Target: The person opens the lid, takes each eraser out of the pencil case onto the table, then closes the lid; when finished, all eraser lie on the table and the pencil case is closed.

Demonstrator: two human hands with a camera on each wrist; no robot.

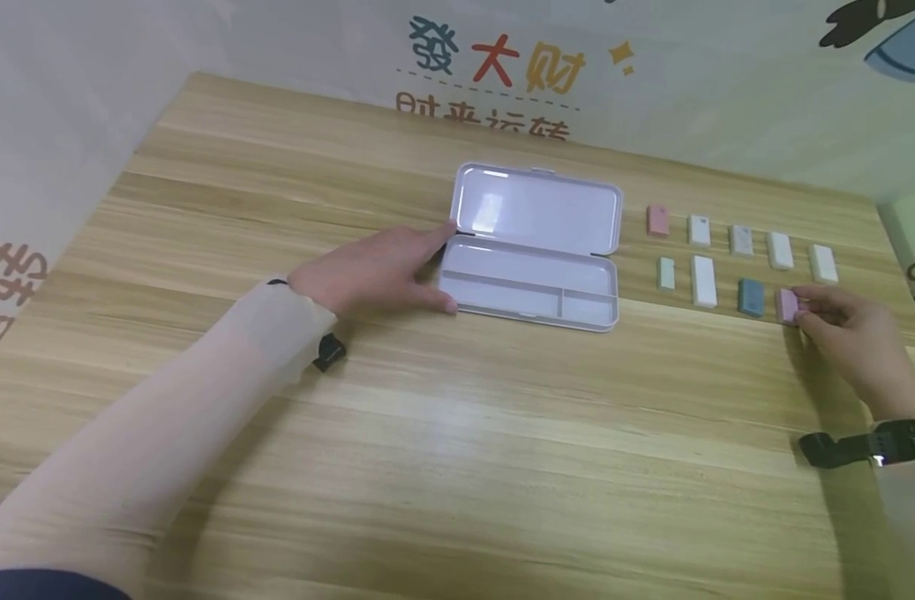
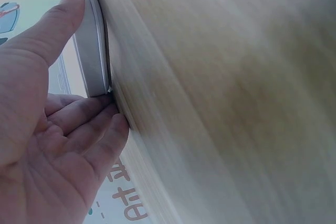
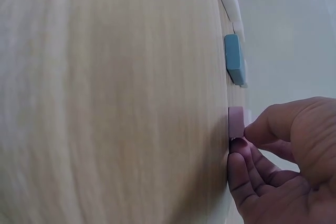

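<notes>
An open white pencil case (image 1: 528, 250) lies mid-table, its lid tipped back and its lower tray split by thin dividers. At its left end rests my left hand (image 1: 386, 271), fingers by the hinge side and thumb extended along the front corner. In the left wrist view, the thumb lies against the case wall (image 2: 93, 51) and the other fingers are at its end. Far right, my right hand (image 1: 858, 337) pinches a small pink eraser (image 1: 787, 307) between thumb and fingers, low over the tabletop. The right wrist view shows that eraser (image 3: 235, 121) at the fingertips.
Right of the case are two rows of small block erasers. The front row has a pale green one (image 1: 667, 273), a long white one (image 1: 703, 282) and a blue one (image 1: 751, 297). A rose-pink one (image 1: 657, 220) starts the back row. A printed cloth (image 1: 315, 50) hangs behind the table.
</notes>
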